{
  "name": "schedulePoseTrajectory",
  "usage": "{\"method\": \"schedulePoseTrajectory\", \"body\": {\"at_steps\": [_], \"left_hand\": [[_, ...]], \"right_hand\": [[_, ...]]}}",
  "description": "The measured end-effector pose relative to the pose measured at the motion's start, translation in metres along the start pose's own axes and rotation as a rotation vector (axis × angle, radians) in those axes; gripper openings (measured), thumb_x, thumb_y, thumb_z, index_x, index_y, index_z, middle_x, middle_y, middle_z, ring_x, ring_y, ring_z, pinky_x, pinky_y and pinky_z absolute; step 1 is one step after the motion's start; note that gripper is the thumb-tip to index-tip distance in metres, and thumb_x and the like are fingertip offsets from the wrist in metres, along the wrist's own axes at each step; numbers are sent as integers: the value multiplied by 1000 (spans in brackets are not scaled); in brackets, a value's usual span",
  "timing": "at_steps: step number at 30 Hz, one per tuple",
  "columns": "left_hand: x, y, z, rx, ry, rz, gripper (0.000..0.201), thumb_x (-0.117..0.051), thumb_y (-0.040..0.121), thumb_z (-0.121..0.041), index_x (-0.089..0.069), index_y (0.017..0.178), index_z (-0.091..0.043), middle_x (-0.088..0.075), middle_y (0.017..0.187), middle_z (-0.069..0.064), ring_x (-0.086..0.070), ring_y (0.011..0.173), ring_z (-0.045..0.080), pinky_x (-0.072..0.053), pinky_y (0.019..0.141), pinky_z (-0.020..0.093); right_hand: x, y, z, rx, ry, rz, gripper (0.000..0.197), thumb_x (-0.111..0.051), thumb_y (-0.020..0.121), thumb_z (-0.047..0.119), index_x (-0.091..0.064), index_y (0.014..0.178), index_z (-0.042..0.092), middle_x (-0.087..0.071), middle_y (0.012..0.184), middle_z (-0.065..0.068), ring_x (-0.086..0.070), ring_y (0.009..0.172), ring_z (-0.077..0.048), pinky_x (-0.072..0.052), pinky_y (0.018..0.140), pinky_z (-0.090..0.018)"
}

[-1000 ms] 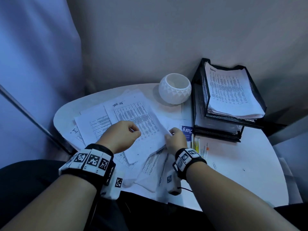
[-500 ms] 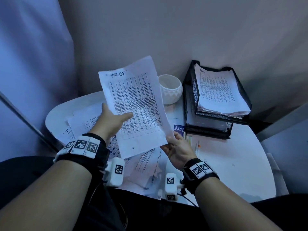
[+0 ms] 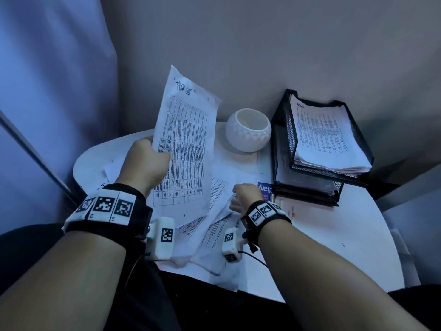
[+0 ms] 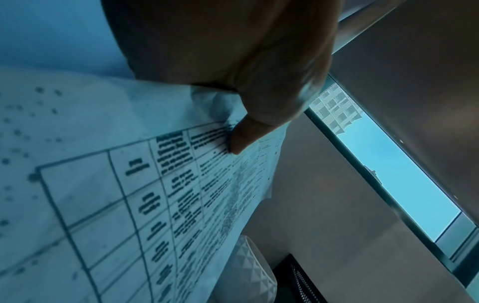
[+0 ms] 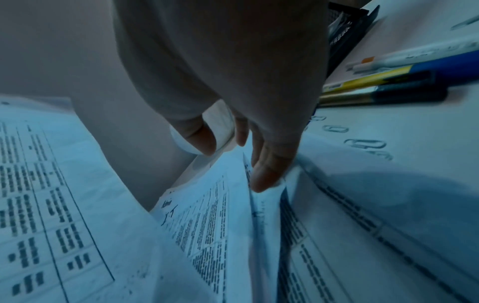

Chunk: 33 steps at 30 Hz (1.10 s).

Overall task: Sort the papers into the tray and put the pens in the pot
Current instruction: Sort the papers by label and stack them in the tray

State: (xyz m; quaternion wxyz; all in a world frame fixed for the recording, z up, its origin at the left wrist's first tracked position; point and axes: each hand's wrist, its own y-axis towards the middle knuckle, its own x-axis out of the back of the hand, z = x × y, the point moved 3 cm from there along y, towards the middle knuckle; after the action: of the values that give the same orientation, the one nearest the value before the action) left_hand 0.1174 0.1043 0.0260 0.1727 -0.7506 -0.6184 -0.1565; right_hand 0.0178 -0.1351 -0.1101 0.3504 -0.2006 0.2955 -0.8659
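Head view, item list. Left hand (image 3: 145, 161): grasping one printed grid sheet (image 3: 185, 144), thin, creased, held upright above the round white table (image 3: 334, 247). Right hand (image 3: 245, 195): fingers (image 5: 267, 174) curled down onto loose papers (image 3: 214, 225) spread on the table; whether they pinch a sheet cannot be told. Pot (image 3: 248, 130): white, rounded, faceted, beside the black mesh tray (image 3: 284, 130) holding stacked pages. Pens (image 5: 388, 82): slim plastic barrels lying beside the right hand.
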Motion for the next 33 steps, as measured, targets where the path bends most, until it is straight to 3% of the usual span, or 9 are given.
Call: {"method": "schedulePoseTrajectory", "body": {"at_steps": [3,4,7,10,13,21,24,29,33], "left_hand": [[-2,1,0,-7,40,23,20,-61,90,-7,-65,77,-21,-70,77,3,-68,78,38,-54,67,38],[-3,1,0,-7,44,31,23,-60,90,-6,-65,75,-22,-69,76,0,-68,77,35,-54,68,37],[-5,3,-1,-15,48,50,24,-58,90,-6,-66,77,-24,-71,78,-3,-69,79,32,-55,69,35],[-6,3,-2,-16,49,61,24,-56,90,-6,-67,78,-24,-71,75,-1,-66,73,33,-49,62,31],[-8,0,-6,-7,50,65,24,-55,90,-7,-68,81,-24,-71,77,-2,-65,71,29,-49,62,31],[-6,-3,-10,-4,88,-24,24,-51,94,-11,-70,107,-19,-68,90,6,-60,80,34,-46,69,34],[0,-1,-11,25,109,-120,35,-47,88,-24,-69,113,-13,-71,99,13,-65,88,42,-59,81,49],[3,-3,-16,14,186,-202,43,-44,87,-25,-66,120,-10,-71,110,20,-64,98,47,-57,89,55],[1,-9,-19,-52,155,-194,35,-48,95,-14,-69,122,-14,-72,107,19,-64,99,46,-56,89,52]], "right_hand": [[-12,6,-2,-57,-98,-71,7,-60,84,6,-54,86,3,-39,44,-5,-37,35,-16,-37,47,-28],[-13,7,-3,-55,-139,-82,18,-66,83,8,-57,95,-2,-45,40,-8,-42,34,-19,-41,49,-30],[-15,10,-8,9,-214,-111,18,-73,81,7,-58,88,0,-60,56,-15,-57,49,-26,-50,57,-36],[-11,9,-6,175,-362,-193,8,-68,81,13,-68,85,6,-66,71,-6,-61,63,-26,-56,61,-35],[7,1,4,364,-436,-248,9,-55,90,11,-56,81,13,-54,68,-1,-50,63,-24,-38,52,-26],[113,-24,19,476,-17,-368,23,-49,99,2,-66,89,15,-69,86,-6,-57,73,-18,-47,62,-29],[154,-32,20,465,219,-381,24,-50,100,-1,-66,93,16,-66,92,-5,-59,83,-20,-49,69,-28],[187,-29,20,344,441,-294,15,-57,100,5,-67,106,15,-70,120,-14,-68,111,-31,-53,101,-44],[185,-33,29,344,505,-158,20,-52,102,1,-65,112,13,-71,122,-15,-69,112,-30,-58,92,-43]]}}
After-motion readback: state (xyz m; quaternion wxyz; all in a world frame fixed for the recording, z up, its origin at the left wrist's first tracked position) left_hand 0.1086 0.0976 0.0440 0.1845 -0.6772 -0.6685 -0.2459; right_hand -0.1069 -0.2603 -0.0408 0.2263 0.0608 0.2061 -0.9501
